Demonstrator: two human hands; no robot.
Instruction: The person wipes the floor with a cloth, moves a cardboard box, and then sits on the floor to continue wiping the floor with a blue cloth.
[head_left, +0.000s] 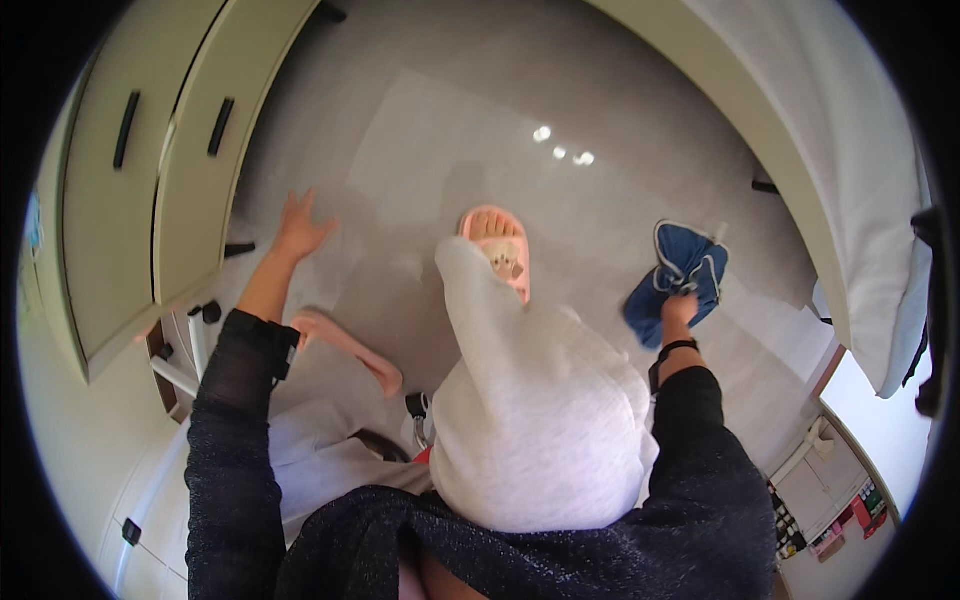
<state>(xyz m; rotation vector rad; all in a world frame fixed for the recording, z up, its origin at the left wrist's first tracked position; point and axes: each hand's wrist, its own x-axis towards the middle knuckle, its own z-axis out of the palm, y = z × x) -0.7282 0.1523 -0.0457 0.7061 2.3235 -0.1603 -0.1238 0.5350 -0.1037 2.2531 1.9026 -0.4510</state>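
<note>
My right hand (681, 307) grips a blue fabric item (667, 281) with pale trim, bunched at its middle and held out to my right. It looks like a soft bag, but its exact kind cannot be told. On my left, my left hand (304, 229) reaches out with its fingers spread and holds nothing. It is nearest to a cream drawer cabinet (199, 187). Below my lap, my foot wears a pink slide slipper (525, 262) with an animal face on its strap. A second pink slipper (349, 345) is tilted up on edge beside my left forearm.
Grey flooring (450, 105) spreads ahead and reflects several light spots. At the right stands a cream bed frame (757, 135) with white bedding (847, 187) over it. A black caster (417, 405) shows beneath me. Small items (862, 510) stand on a low shelf at lower right.
</note>
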